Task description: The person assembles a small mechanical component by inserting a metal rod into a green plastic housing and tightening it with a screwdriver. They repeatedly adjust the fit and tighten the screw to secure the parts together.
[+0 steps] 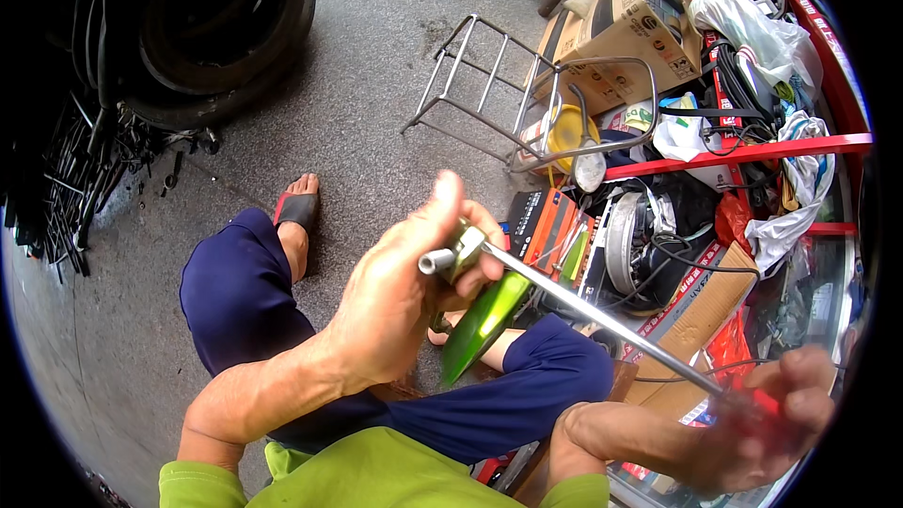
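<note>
My left hand (pixel 390 287) is raised in the middle, its fingers wrapped round a small metal fitting (pixel 466 249) with a short tube end pointing left. Just below those fingers a glossy green curved piece (pixel 484 329) hangs down; whether it is joined to the fitting I cannot tell. At the lower right my right hand (pixel 696 442), blurred by motion, grips the red handle of a long screwdriver (pixel 602 320). The steel shaft slants up to the left, and its tip meets the fitting. My fingers hide part of the fitting.
Old tyres (pixel 226 28) and a heap of black cables or rods (pixel 66 179) lie at the left. A metal rack (pixel 480 85) stands ahead. On the right are a cardboard box (pixel 625 28), a red-framed case (pixel 734 152), bags, wires and an orange-and-black box (pixel 550 230).
</note>
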A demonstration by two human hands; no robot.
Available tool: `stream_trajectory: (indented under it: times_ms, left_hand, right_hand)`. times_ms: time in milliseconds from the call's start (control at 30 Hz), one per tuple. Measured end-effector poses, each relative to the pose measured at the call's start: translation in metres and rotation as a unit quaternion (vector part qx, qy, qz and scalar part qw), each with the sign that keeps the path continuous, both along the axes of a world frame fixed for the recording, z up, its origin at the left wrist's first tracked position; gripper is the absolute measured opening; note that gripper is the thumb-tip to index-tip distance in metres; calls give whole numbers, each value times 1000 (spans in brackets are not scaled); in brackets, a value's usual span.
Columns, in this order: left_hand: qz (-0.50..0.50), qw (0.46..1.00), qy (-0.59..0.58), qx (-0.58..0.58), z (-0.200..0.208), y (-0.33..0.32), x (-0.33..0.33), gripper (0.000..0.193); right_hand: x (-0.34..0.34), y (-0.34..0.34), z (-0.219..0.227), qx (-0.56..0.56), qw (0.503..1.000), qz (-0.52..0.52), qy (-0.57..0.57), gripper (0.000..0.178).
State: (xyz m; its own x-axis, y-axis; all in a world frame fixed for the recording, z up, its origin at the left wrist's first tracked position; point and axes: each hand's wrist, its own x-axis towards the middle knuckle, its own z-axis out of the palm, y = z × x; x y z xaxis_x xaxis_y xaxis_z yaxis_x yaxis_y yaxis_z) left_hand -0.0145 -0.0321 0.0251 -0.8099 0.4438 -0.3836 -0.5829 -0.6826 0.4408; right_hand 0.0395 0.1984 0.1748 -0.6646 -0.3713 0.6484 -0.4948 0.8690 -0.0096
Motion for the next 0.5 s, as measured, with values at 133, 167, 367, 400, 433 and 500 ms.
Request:
stream_trajectory:
  times_ms: [133,167,367,400,433,500]
  left_hand:
    - [15,1000,14,-12,6,-3,-2,74]
    - [15,1000,19,-5,7,-4,-2,76]
    - [14,998,46,-33,2,-2,5,68]
    - [7,994,89,-57,2,-3,3,62]
    - [0,988,131,-82,5,-4,2,56]
    - [-30,984,151,-87,21,-8,-1,35]
  right_hand:
    - [-3,-7,-12,-60,991,-77,90,52]
    - [-5,-7,-16,-74,983,-114,125,54]
    - [-14,-10,-25,-227,968,-82,75,41]
    - [-12,-13,-24,-257,964,-55,31,35]
    - [-25,-11,-19,-182,982,59,6,32]
    - [-20,-17,-16,-240,970,30,-1,32]
